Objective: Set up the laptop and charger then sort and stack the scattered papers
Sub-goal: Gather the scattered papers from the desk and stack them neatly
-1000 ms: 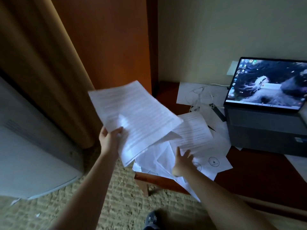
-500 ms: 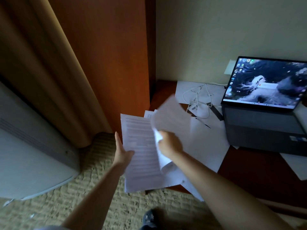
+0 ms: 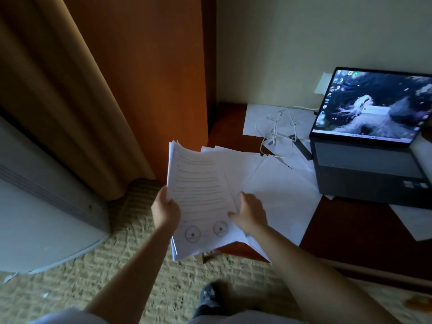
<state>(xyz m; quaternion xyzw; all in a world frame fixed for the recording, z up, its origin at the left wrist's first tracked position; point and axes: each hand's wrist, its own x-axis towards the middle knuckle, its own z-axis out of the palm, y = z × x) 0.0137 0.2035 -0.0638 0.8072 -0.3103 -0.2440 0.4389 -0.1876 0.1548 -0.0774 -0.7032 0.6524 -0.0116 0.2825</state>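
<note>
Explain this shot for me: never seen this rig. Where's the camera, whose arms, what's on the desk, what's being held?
There is no robot here. A person wears one wide-angle camera on the head, looking forward and down, so the two bare arms coming up from the bottom edge are their own.

The left hand grips a stack of printed papers by its left edge; the top sheet shows lines of text and two circles near the bottom. The right hand has its fingers at the stack's right edge, apparently curled on it.

On the wooden desk lie more loose sheets, a tangled white cable and an open laptop with its screen lit. Carpet and a curtain fill the left side.
</note>
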